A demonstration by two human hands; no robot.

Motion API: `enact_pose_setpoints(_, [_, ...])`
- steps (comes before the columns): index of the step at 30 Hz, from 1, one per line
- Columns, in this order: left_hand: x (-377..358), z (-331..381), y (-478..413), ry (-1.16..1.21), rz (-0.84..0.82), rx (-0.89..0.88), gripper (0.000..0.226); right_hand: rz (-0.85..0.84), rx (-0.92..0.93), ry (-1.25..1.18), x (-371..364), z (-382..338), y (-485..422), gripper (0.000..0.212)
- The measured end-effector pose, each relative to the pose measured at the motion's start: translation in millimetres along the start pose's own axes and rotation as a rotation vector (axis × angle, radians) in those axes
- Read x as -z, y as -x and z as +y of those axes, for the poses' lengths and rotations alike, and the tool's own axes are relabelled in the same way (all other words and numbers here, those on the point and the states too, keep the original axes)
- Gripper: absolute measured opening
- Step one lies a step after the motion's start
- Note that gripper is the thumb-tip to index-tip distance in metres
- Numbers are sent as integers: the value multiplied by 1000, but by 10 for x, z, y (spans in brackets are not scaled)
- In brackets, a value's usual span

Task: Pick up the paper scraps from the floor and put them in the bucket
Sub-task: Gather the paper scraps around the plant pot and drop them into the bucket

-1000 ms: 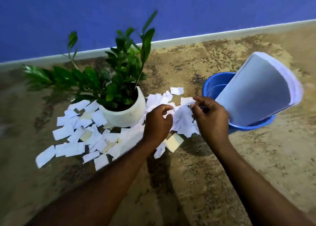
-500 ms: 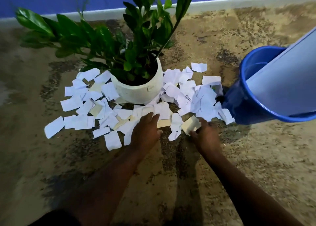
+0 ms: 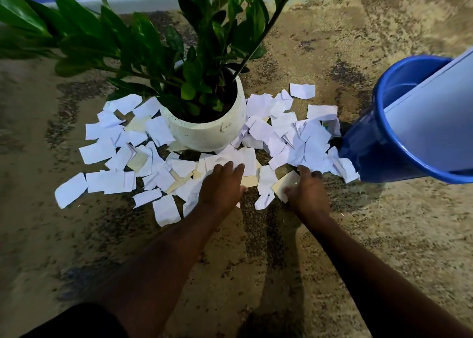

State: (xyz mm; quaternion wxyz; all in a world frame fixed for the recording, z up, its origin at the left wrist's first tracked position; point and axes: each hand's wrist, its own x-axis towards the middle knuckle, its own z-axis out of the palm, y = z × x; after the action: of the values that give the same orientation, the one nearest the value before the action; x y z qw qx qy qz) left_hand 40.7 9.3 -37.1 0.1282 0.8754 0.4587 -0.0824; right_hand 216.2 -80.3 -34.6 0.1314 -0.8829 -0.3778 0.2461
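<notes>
Head view: paper scraps [image 3: 304,143] ringed around white pot [image 3: 207,133], near bucket [image 3: 378,143]. Left hand [image 3: 220,186] flat, open on scraps; right hand [image 3: 307,189] pinching tan scrap [image 3: 285,184], likely gathering.

White paper scraps [image 3: 261,130], a blue bucket [image 3: 368,145], a white pot [image 3: 204,133], green leaves [image 3: 143,38], a brown speckled floor [image 3: 384,235].

left hand [image 3: 222,187] flat, right hand [image 3: 307,193] curled
</notes>
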Motion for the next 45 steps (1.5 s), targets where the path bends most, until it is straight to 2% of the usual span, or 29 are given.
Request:
enact_pose_setpoints(7, [51,-24,-29,-29,21,-46,34,-10,5,-31,31,-35,11,49])
enact_pose_setpoints(12, [95,-44,-47,-12,54,1,42,14,44,-193,106,-111,49,26])
enact_pose_setpoints(16, [141,-76,8,235,151,101,41,18,77,-245,200,-200,65,20])
enact_pose_setpoints(20, [352,-21,35,497,290,256,36,136,148,-191,331,-241,90,15])
enact_pose_setpoints(23, [611,97,15,679,308,327,31,255,187,-178,500,-279,137,13])
enact_pose_setpoints(27, [968,249,-24,779,288,318,22,335,192,-208,822,-372,214,12])
enact_pose_setpoints(34, [1597,721,32,1079,185,187,21,528,290,-286,1603,-459,463,34])
enact_pose_setpoints(37, [1852,997,63,1067,188,52,12,686,295,-285,2071,-356,524,31])
enact_pose_setpoints(39, [2020,1238,63,995,246,-39,10,764,268,-271,2354,-225,529,29])
enact_pose_setpoints(42, [2205,1621,42,933,281,-161,17,771,211,-226,2596,-60,528,31])
enact_pose_setpoints(45, [2308,1973,-3,965,160,-237,31,770,202,-203,2655,19,541,35])
